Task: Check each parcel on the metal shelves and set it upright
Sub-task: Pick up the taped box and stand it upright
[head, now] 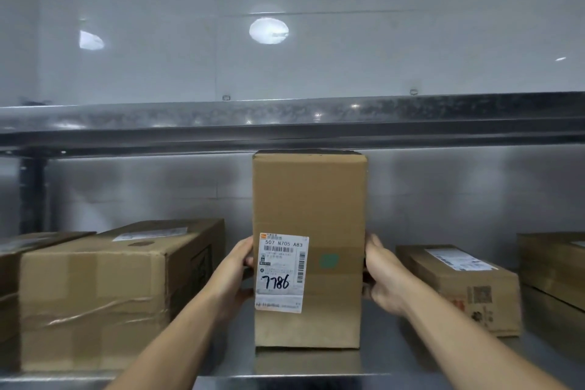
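On the lower metal shelf (285, 381) the tall parcel (310, 199) stands on end, its long axis vertical and its label (281, 272) facing out. The left hand (240, 266) grasps its left side and the right hand (383, 275) its right side, both low down. Left of the tall parcel a large parcel (95, 294) lies flat. Right of it lies a slim parcel (459, 288), nearer the right hand and probably due next.

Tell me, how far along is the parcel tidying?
The tall parcel marked 7786 stands upright on the shelf. The left hand and right hand hold its sides. The big parcel to its left and the slim parcel to its right lie flat, seemingly unchecked.
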`<action>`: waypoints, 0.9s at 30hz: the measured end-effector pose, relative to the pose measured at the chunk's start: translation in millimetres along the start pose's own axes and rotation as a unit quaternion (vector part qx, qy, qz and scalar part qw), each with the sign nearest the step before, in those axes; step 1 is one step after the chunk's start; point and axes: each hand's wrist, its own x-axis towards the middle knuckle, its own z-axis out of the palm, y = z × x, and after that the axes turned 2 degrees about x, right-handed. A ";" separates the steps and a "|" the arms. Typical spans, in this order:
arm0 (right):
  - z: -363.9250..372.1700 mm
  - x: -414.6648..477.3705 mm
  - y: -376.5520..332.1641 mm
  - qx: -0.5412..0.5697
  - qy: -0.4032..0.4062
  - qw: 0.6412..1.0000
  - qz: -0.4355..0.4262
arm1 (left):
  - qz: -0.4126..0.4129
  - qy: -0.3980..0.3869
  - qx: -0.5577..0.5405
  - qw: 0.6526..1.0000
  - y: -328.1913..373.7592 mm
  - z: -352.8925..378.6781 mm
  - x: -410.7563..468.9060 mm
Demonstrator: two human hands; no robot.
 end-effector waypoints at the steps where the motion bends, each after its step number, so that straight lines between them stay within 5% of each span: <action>1: -1.8 1.7 -0.2 -0.012 0.003 1.000 0.007 | 0.000 0.003 -0.005 1.000 0.4 -1.7 1.8; 5: -11.1 7.2 -4.2 -0.070 0.010 0.998 -0.002 | -0.016 -0.006 -0.019 1.000 4.9 -9.5 1.2; 13: -19.7 5.1 -15.0 0.017 -0.050 0.999 -0.002 | -0.033 0.052 0.010 0.998 2.9 -12.5 0.8; 18: -13.8 1.9 -16.0 0.052 -0.052 0.997 0.006 | -0.037 -0.019 -0.026 0.999 9.7 -9.3 -4.0; 27: -8.8 0.5 -12.9 0.037 -0.023 0.999 0.017 | -0.043 -0.009 -0.030 0.999 17.0 -2.7 -15.0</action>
